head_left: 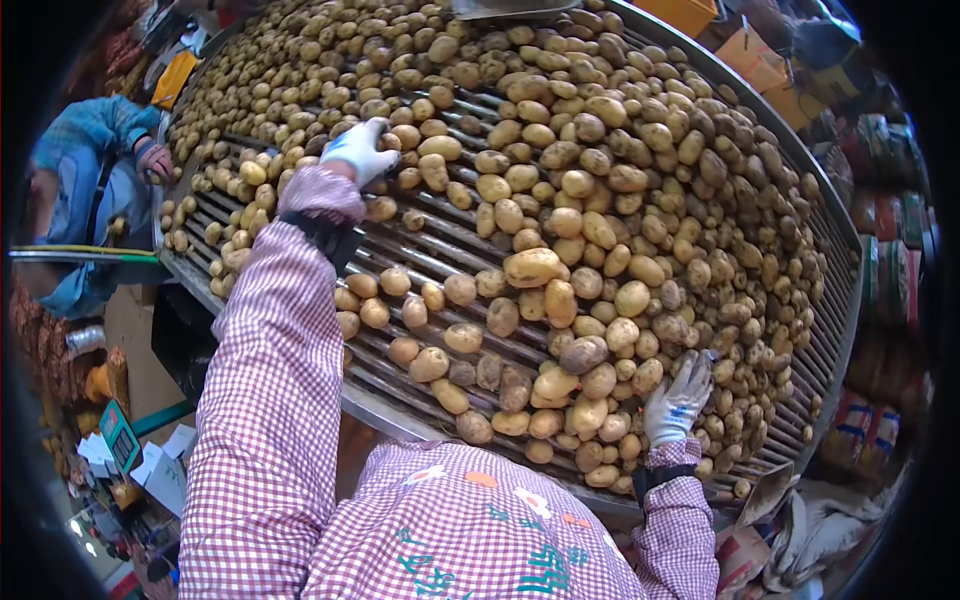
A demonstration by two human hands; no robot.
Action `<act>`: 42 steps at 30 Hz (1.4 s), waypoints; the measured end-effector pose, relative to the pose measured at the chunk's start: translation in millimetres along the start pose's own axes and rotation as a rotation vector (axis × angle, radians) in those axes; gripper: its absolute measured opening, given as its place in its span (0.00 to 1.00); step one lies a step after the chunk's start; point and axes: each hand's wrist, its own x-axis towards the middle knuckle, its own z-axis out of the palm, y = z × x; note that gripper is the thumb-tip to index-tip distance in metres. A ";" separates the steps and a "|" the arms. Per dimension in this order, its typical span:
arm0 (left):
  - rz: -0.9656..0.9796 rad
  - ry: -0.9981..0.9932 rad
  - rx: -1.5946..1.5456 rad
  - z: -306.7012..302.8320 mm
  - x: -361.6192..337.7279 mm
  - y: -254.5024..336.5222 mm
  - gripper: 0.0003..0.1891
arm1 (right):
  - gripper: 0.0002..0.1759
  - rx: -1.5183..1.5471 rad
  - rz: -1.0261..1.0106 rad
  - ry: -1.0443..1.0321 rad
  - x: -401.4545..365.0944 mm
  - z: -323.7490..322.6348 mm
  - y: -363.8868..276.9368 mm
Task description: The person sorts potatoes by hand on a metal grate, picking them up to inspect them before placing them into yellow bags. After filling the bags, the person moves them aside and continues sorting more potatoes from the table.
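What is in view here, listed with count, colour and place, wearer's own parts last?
potatoes: too many to count, yellow-brown, heaped across slats
slatted table: one, grey, under potatoes
co-worker: one, blue clothing, far left
papers: several, white, lower left
boxes: at least two, orange-brown, upper right
crumpled cloth: one heap, greyish, lower right
left hand: one, white glove, among potatoes, upper left
right hand: one, whitish glove, on potatoes, lower right
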 end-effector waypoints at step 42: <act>-0.038 -0.113 -2.444 150.7 -390.4 137.7 0.38 | 0.25 0.704 -0.564 -0.381 16.1 -130.1 -90.5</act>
